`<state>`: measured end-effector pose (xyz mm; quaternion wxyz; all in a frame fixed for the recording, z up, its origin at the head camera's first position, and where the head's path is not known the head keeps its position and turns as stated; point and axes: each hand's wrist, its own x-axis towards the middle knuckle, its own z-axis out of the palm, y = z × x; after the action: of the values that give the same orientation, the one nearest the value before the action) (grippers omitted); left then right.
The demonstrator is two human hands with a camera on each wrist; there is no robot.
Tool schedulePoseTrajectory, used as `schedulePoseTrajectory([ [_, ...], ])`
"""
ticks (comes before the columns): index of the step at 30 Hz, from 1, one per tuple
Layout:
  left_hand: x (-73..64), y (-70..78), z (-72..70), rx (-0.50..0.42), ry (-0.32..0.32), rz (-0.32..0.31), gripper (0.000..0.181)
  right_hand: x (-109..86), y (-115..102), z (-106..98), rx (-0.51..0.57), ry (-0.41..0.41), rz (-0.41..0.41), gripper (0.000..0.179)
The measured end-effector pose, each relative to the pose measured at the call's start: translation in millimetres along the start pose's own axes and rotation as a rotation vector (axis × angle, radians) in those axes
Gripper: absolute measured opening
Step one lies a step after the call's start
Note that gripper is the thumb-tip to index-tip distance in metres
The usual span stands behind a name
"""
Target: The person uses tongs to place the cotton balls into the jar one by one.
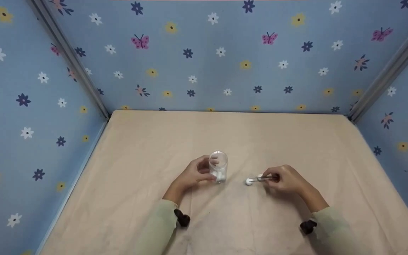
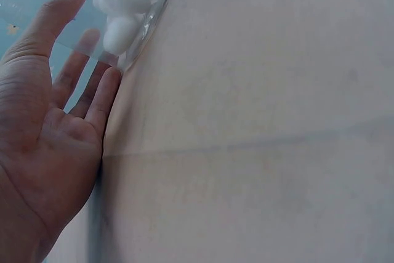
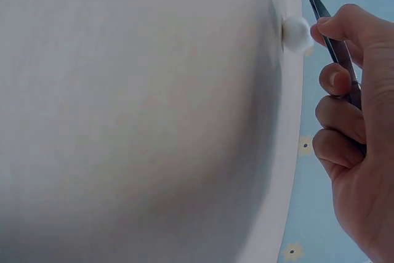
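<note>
In the head view my left hand holds a clear jar upright on the cloth, thumb on one side and fingers round the other. Several white cotton balls lie at the jar's bottom in the left wrist view. My right hand grips metal tweezers that point left toward the jar. At the tweezers' tips is a cotton ball, low over the cloth. Another cotton ball sits on the cloth close by my right fingertips, mostly hidden by the hand in the head view.
A beige cloth with creases covers the table. Blue flowered panels stand at the back and both sides, with grey metal posts in the corners. Black wrist mounts sit at both light green sleeves.
</note>
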<state>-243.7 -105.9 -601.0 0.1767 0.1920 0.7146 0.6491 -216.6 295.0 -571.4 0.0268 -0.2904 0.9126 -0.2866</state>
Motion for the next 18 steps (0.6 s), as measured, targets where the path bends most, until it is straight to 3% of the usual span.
schedulePoseTrajectory([
  [8, 0.0, -0.1, -0.4, 0.011, 0.003, -0.017, 0.072, -0.5, -0.8, 0.4, 0.03, -0.032, 0.021, 0.008],
  [18, 0.0, 0.0, 0.3, 0.019, 0.005, 0.001, 0.071, -2.3, 2.2, 2.7, 0.037, -0.011, -0.007, 0.008],
])
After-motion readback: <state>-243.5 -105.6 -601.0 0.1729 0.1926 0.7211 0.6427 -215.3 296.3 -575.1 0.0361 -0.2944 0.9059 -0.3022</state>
